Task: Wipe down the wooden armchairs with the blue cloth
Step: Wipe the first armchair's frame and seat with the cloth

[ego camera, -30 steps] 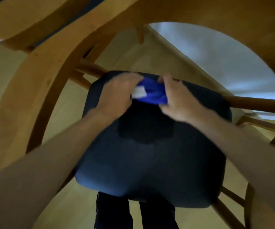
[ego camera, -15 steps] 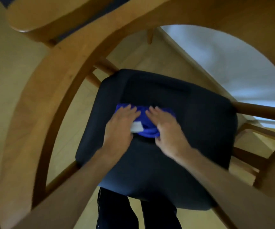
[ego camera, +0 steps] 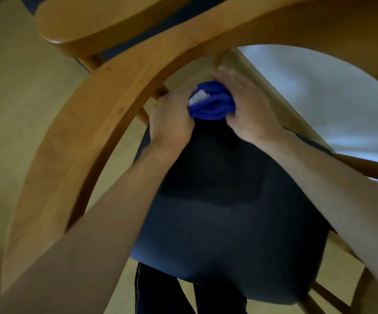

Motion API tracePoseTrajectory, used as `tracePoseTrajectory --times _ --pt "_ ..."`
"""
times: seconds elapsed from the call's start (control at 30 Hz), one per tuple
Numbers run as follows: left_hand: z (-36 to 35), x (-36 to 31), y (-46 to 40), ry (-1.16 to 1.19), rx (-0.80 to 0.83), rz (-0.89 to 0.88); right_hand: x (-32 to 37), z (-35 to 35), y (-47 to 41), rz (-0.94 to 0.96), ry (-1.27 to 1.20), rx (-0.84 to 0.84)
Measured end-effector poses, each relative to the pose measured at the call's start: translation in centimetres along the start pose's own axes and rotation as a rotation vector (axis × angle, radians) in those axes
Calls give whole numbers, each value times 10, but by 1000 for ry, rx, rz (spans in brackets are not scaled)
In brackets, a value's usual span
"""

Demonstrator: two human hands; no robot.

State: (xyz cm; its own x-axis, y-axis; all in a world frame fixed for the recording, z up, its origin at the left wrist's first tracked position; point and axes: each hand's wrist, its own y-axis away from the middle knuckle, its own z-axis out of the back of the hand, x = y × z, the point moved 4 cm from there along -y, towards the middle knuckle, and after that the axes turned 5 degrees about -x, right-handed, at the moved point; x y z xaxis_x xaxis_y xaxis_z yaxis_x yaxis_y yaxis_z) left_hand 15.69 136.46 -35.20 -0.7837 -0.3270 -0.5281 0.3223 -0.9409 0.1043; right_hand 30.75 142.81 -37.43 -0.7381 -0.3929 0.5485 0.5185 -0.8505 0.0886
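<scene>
A bunched blue cloth (ego camera: 213, 103) with a white tag sits at the far edge of the armchair's dark blue seat cushion (ego camera: 224, 211). My left hand (ego camera: 171, 120) grips the cloth from the left with curled fingers. My right hand (ego camera: 243, 107) presses against its right side, fingers fairly straight and laid over the cloth. The chair's curved wooden back rail (ego camera: 120, 91) arches over both arms, close to the camera.
A second wooden chair part (ego camera: 97, 26) shows at the top left. A wooden armrest (ego camera: 369, 166) crosses at the right. Pale wood floor (ego camera: 9, 91) lies to the left, a white wall (ego camera: 333, 96) beyond. My dark trouser legs (ego camera: 183, 293) stand below the seat.
Both hands slid the cloth from the seat's middle to its far edge. The cloth is more bunched now.
</scene>
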Motion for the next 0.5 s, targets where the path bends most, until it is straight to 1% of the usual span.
tracePoseTrajectory --times 0.07,0.1,0.2,0.3,0.4,0.5 --pt "-14 1 -14 -122 91 7 -2 -17 -8 -53 51 13" --pt "-19 2 -12 -149 104 -12 -1 -26 -3 -80 47 17" --pt "-23 15 16 -92 106 -89 15 -39 29 -64 39 4" --pt "-10 39 49 -37 175 -43 33 -47 66 -18 42 112" --pt "5 54 95 -79 272 44 59 -61 103 8 38 265" --pt "12 59 130 -168 341 97 69 -66 123 93 25 419"
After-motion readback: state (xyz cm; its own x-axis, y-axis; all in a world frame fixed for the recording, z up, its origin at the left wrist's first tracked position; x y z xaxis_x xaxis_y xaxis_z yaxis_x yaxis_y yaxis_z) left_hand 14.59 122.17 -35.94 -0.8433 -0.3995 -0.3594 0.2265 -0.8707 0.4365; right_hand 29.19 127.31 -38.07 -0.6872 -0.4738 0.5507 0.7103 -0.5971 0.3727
